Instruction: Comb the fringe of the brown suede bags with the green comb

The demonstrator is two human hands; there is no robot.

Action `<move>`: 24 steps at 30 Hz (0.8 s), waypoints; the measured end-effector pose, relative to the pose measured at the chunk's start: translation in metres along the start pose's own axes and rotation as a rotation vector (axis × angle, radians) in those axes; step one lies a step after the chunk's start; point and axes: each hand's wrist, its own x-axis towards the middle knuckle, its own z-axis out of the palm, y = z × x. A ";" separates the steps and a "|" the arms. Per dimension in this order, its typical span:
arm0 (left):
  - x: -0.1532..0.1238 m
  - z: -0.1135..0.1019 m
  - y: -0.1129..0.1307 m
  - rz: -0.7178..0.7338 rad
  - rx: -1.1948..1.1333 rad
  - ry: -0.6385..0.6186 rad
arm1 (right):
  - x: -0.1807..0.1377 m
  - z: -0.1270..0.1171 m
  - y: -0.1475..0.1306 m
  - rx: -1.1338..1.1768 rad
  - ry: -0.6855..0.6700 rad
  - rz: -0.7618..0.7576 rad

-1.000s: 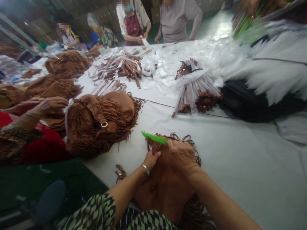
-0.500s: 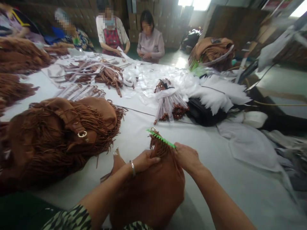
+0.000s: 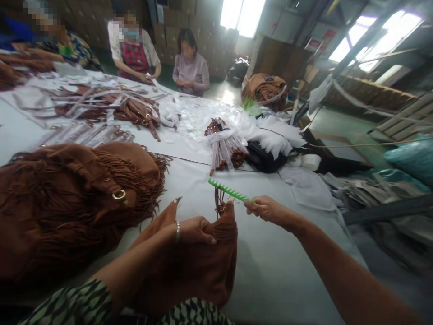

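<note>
My right hand (image 3: pixel 265 208) is closed round the end of a green comb (image 3: pixel 228 189), its teeth pointing up and away from me. The comb hangs just above the top of a brown fringed bag (image 3: pixel 203 266) in front of me. Gripping the bag near its upper edge is my left hand (image 3: pixel 196 230), a bracelet on its wrist. Thin brown strands and a metal ring (image 3: pixel 231 198) show at the bag's top corner, below the comb. A second ring (image 3: pixel 175 200) sits at the tip of the bag's left corner. Part of the bag is hidden by my left forearm.
Left of me lies a pile of brown fringed bags (image 3: pixel 67 198). Across the white table (image 3: pixel 267 266) are brown straps (image 3: pixel 135 106), a wrapped strap bundle (image 3: pixel 225 146), clear plastic and black cloth (image 3: pixel 265 158). Several people stand or sit at the far side.
My right hand with the comb has moved away from the bag's fringe, slightly up. The bag and my left hand have shifted a little left, and the view has turned right.
</note>
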 end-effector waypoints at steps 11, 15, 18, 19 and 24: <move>-0.025 0.016 0.013 -0.100 0.539 0.153 | -0.044 -0.047 -0.079 -0.293 -0.237 0.182; -0.036 0.015 0.013 -0.074 0.572 0.197 | -0.050 -0.059 -0.104 -0.653 -0.120 0.275; -0.046 0.013 0.015 -0.037 0.549 0.174 | -0.054 -0.062 -0.120 -1.025 0.040 0.222; -0.048 0.013 0.015 -0.024 0.535 0.163 | -0.056 -0.061 -0.124 -1.100 0.062 0.184; -0.047 0.011 0.004 -0.035 0.473 0.136 | -0.076 -0.048 -0.138 -1.021 -0.007 0.098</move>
